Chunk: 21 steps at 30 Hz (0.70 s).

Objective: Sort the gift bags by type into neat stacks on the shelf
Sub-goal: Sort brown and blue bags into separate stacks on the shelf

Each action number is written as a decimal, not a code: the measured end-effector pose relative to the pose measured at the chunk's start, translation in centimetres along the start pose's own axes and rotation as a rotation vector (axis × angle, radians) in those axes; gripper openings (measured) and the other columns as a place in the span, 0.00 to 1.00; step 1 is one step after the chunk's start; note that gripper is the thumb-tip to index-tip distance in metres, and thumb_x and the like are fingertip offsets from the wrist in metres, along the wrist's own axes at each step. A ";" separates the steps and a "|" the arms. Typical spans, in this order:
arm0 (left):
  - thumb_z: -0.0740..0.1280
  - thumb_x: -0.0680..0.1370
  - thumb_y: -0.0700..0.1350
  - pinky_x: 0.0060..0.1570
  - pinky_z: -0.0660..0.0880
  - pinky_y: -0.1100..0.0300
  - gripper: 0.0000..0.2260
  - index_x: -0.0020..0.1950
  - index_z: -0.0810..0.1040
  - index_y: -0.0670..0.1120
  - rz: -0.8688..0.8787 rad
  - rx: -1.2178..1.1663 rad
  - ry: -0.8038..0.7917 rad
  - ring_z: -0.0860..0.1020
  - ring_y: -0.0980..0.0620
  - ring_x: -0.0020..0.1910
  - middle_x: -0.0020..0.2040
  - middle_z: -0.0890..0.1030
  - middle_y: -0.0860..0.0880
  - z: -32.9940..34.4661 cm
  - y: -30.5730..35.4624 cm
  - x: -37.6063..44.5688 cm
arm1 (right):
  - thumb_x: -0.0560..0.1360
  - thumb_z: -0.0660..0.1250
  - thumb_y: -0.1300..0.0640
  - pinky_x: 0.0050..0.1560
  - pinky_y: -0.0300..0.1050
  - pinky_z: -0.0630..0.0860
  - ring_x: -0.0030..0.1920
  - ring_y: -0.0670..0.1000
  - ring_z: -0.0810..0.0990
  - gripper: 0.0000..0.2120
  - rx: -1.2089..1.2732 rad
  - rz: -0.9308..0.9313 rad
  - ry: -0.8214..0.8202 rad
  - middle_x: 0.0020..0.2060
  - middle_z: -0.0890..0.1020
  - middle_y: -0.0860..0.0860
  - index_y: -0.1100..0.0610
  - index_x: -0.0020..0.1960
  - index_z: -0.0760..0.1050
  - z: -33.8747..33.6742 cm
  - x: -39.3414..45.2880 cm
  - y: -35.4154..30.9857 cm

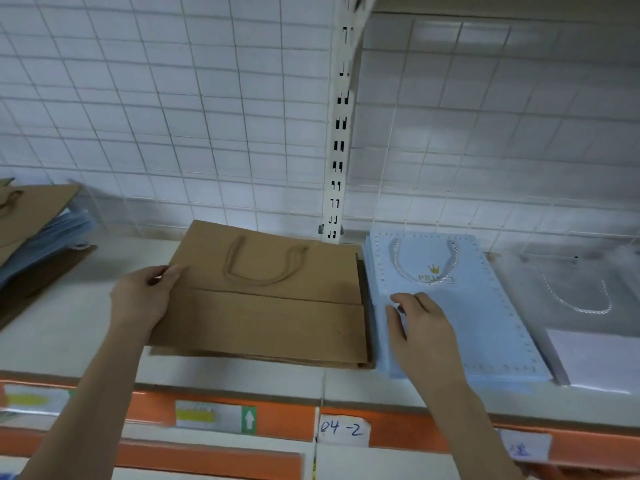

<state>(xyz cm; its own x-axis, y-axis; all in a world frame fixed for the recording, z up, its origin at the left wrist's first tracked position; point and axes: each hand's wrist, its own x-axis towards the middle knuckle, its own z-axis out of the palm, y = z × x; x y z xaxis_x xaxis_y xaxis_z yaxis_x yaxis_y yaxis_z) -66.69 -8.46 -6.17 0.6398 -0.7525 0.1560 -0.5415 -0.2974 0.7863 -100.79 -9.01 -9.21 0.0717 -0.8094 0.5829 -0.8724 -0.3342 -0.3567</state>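
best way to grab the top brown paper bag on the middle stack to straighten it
Grip the flat brown kraft paper bag by its two short side edges, coming in from the sides. It lies flat with its twisted paper handle folded onto its face, so the edges are the free parts. The left hand already holds the left edge; the right edge sits close to the light blue dotted gift bag.

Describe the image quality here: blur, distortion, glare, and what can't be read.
Head view: wide-angle distortion bends the wire grid and upright post; motion blur softens the frame's edges, smearing the mixed pile at left and the clear bag at right; the blue bag has gold lettering that is only partly legible; the brown bag is fairly sharp.
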 end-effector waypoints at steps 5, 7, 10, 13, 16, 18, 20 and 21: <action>0.63 0.78 0.47 0.59 0.67 0.52 0.15 0.59 0.78 0.38 0.074 0.177 -0.122 0.74 0.39 0.59 0.58 0.79 0.39 1.2 -1.4 2.1 | 0.73 0.62 0.48 0.36 0.43 0.77 0.39 0.53 0.79 0.15 0.000 0.011 -0.125 0.39 0.79 0.52 0.58 0.49 0.78 0.6 -1.0 -3.9; 0.64 0.77 0.47 0.58 0.68 0.51 0.16 0.59 0.76 0.37 0.099 0.229 -0.166 0.75 0.38 0.57 0.56 0.79 0.38 1.9 -1.9 1.9 | 0.73 0.62 0.45 0.37 0.42 0.77 0.40 0.52 0.79 0.17 -0.023 0.036 -0.187 0.41 0.79 0.52 0.56 0.52 0.77 1.2 -1.8 -4.7; 0.65 0.76 0.49 0.55 0.70 0.49 0.17 0.57 0.76 0.37 0.114 0.300 -0.179 0.75 0.36 0.53 0.53 0.77 0.36 2.6 -2.5 1.3 | 0.73 0.68 0.50 0.43 0.44 0.77 0.46 0.55 0.79 0.15 -0.082 0.101 -0.222 0.46 0.79 0.54 0.58 0.55 0.76 1.7 -2.8 -5.7; 0.65 0.76 0.51 0.54 0.71 0.48 0.18 0.57 0.75 0.38 0.123 0.319 -0.219 0.75 0.36 0.52 0.53 0.78 0.36 2.4 -2.9 1.1 | 0.74 0.63 0.42 0.56 0.44 0.72 0.58 0.53 0.72 0.24 -0.049 0.182 -0.338 0.58 0.72 0.51 0.54 0.64 0.69 1.2 -3.3 -6.8; 0.65 0.76 0.51 0.57 0.69 0.50 0.20 0.62 0.73 0.39 0.136 0.263 -0.281 0.74 0.37 0.57 0.57 0.77 0.38 1.6 -2.8 0.5 | 0.70 0.61 0.34 0.66 0.44 0.66 0.67 0.51 0.64 0.35 -0.037 0.191 -0.489 0.68 0.63 0.49 0.51 0.71 0.59 0.7 -3.8 -7.3; 0.65 0.76 0.52 0.60 0.67 0.50 0.24 0.67 0.68 0.41 0.136 0.219 -0.301 0.72 0.39 0.61 0.62 0.75 0.39 0.8 -2.8 -0.3 | 0.70 0.63 0.35 0.67 0.44 0.65 0.68 0.51 0.63 0.36 -0.016 0.198 -0.522 0.69 0.61 0.49 0.51 0.71 0.57 0.5 -3.8 -7.6; 0.65 0.75 0.55 0.62 0.66 0.50 0.28 0.71 0.64 0.44 0.138 0.232 -0.320 0.70 0.39 0.63 0.65 0.72 0.40 -0.1 -3.0 -1.2 | 0.72 0.63 0.38 0.65 0.43 0.66 0.67 0.51 0.65 0.33 -0.015 0.207 -0.517 0.68 0.63 0.50 0.51 0.71 0.58 0.5 -3.7 -7.8; 0.66 0.74 0.57 0.62 0.66 0.50 0.31 0.71 0.63 0.45 0.148 0.244 -0.344 0.70 0.40 0.64 0.66 0.72 0.41 -0.6 -3.3 -1.7 | 0.73 0.63 0.40 0.65 0.43 0.65 0.67 0.51 0.65 0.32 -0.013 0.212 -0.511 0.68 0.64 0.50 0.51 0.71 0.58 0.5 -3.7 -7.8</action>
<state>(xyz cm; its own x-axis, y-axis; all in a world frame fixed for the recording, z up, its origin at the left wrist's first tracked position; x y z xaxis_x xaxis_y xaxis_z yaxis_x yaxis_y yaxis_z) -65.70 -5.90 -8.67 0.3496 -0.9368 0.0158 -0.7531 -0.2709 0.5996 -94.06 -3.66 -8.95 0.1162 -0.9908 0.0697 -0.8989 -0.1347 -0.4169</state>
